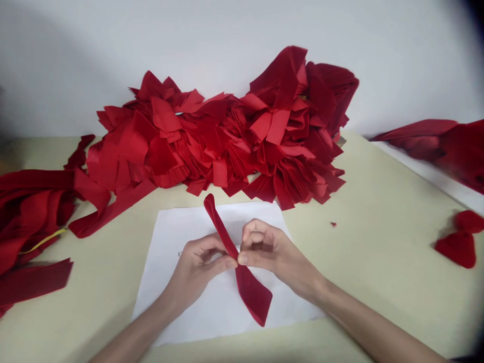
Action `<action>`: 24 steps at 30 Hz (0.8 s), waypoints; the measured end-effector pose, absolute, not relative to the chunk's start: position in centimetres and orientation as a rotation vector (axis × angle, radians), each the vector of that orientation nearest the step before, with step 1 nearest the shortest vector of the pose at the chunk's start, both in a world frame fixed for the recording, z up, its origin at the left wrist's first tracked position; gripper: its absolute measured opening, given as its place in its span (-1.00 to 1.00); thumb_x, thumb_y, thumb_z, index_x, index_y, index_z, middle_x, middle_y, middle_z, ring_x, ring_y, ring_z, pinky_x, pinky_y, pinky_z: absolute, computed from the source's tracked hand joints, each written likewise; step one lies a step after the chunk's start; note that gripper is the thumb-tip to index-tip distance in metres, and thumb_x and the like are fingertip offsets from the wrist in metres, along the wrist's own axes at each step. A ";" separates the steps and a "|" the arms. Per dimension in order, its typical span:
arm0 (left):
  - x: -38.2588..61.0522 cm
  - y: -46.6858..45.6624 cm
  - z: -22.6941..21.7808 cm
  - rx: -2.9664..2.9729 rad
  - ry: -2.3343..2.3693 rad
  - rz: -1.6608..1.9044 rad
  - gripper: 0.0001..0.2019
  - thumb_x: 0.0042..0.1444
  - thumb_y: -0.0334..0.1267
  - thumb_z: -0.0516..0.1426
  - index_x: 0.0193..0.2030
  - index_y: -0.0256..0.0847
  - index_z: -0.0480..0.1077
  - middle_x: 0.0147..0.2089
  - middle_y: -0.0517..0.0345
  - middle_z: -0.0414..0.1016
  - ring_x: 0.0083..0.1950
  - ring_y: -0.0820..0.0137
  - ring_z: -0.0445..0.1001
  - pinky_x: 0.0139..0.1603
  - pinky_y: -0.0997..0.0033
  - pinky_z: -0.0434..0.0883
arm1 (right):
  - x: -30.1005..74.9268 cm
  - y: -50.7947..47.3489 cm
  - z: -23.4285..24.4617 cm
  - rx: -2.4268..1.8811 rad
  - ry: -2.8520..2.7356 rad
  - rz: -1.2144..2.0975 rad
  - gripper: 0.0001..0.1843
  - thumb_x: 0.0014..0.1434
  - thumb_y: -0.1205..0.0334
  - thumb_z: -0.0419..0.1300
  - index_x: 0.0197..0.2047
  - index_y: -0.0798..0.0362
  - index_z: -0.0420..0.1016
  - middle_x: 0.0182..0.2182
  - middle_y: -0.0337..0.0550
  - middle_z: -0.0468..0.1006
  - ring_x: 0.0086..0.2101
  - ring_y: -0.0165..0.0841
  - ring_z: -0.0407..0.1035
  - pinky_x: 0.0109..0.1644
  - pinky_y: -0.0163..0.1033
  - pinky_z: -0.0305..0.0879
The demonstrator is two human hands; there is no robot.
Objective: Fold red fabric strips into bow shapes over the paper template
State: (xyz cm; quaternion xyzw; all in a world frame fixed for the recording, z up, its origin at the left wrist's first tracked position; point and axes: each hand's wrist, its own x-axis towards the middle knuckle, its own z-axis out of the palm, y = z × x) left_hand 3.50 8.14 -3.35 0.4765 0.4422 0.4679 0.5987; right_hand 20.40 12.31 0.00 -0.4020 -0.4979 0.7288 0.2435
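Note:
A red velvet ribbon (pixel 254 295), folded into loops at both ends, is pinched at its middle between my two hands above a white sheet of paper (pixel 177 302). My left hand (pixel 200 262) grips it from the left with thumb and fingers. From the right, my right hand (pixel 270 249) closes thumb and fingertips on the same narrow middle. One loop points up and away, the other down toward me. Whether anything small sits between the fingertips is hidden.
Behind the paper, a large heap of cut red ribbon pieces (pixel 212 136) lies against the wall. More red ribbon (pixel 34 201) with a yellow strip (pixel 45 241) is at the left. On the right are finished-looking red bows (pixel 459 247) and a white tray or board (pixel 427 174) bearing red ribbon.

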 end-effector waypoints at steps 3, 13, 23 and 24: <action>3.7 8.2 -3.4 1.014 0.933 1.070 -0.97 0.02 -0.34 0.23 -0.36 -0.22 0.47 -0.37 0.18 0.48 -0.31 0.43 0.42 -0.24 0.47 0.34 | 20.4 12.3 0.0 -1.053 -1.378 1.985 -0.64 -0.11 0.13 0.32 -0.40 0.14 0.25 -0.54 -0.36 0.38 -0.51 -0.68 0.24 -0.38 -0.51 0.22; 4.0 8.5 -3.2 0.768 0.578 1.032 -0.82 0.05 -0.13 0.22 -0.40 -0.20 0.45 -0.39 0.14 0.39 -0.25 0.34 0.39 -0.11 0.27 0.29 | 20.7 12.0 0.0 -0.917 -1.338 2.034 -0.75 0.11 0.10 0.14 -0.38 0.15 0.33 -0.53 -0.29 0.40 -0.47 -0.64 0.30 -0.29 -0.47 0.26; 3.7 8.7 -2.9 0.761 0.582 0.883 -0.83 0.03 -0.17 0.23 -0.50 -0.18 0.47 -0.52 0.19 0.23 -0.40 0.41 0.23 -0.12 0.34 0.24 | 20.4 12.0 0.3 -1.020 -1.469 1.930 -0.75 0.09 0.09 0.17 -0.32 0.14 0.41 -0.45 -0.26 0.44 -0.42 -0.64 0.28 -0.29 -0.47 0.22; 3.7 8.6 -2.8 0.754 0.592 0.836 -0.85 0.02 -0.20 0.23 -0.50 -0.18 0.48 -0.52 0.18 0.24 -0.42 0.42 0.21 -0.18 0.37 0.24 | 20.4 12.0 0.3 -1.034 -1.463 1.951 -0.76 0.06 0.10 0.20 -0.31 0.13 0.42 -0.43 -0.26 0.44 -0.41 -0.63 0.29 -0.28 -0.46 0.22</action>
